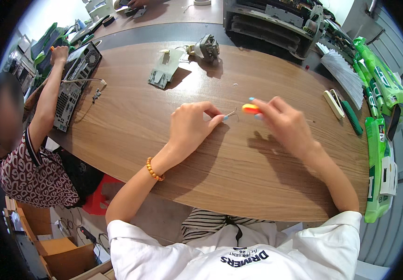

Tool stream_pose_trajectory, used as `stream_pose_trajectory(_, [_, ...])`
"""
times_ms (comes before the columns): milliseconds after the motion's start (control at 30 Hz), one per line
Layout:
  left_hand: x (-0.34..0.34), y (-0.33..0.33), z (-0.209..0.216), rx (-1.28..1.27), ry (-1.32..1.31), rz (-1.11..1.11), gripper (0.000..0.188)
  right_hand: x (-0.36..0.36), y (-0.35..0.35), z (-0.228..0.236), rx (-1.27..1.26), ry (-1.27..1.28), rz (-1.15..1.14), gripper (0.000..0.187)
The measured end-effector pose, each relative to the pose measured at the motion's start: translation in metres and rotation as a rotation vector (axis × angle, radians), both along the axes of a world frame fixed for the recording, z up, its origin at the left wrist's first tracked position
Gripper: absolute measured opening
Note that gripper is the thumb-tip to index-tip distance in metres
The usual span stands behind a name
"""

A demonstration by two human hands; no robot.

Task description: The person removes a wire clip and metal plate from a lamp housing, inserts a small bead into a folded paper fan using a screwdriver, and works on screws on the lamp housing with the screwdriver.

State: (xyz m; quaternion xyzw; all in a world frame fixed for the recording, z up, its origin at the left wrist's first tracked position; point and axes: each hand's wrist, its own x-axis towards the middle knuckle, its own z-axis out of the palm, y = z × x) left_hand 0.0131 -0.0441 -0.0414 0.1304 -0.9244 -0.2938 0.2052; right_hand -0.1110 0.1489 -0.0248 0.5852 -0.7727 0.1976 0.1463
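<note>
Left hand (pixel 193 125) pinches a thin metal piece (pixel 230 113), right hand (pixel 280 120) pinches an orange-handled screwdriver (pixel 250 109) at it; work looks mid-way, unfinished.

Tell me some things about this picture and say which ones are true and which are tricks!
1. The right hand holds a small screwdriver with an orange and yellow handle. True.
2. The left hand pinches a thin metal piece in its fingers. True.
3. The bead bracelet is blue. False: it is orange.
4. The wooden table is square. False: its edge is rounded.
5. Another person works on a computer case at the left. True.
</note>
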Motion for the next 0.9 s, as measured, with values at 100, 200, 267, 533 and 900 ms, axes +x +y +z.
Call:
stream_pose_trajectory(100, [-0.002,0.008,-0.001,-0.052,0.034,-0.015,0.012,0.01,-0.013,-0.009,0.019,0.084,0.02,0.026])
stream_pose_trajectory(200, [-0.002,0.012,0.003,-0.018,-0.001,-0.017,0.012,0.01,-0.022,-0.017,-0.009,0.087,0.03,0.029])
stream_pose_trajectory(267, [-0.002,0.011,0.0,0.021,-0.036,-0.017,0.013,0.009,-0.026,-0.019,0.006,0.068,0.027,0.03])
stream_pose_trajectory(533, [-0.003,0.017,-0.006,0.016,0.046,-0.172,0.01,-0.003,-0.03,-0.022,0.001,-0.059,0.062,0.024])
stream_pose_trajectory(900, [-0.001,0.022,-0.002,0.154,0.012,-0.192,0.008,-0.001,-0.032,-0.022,0.014,-0.186,0.012,0.018])
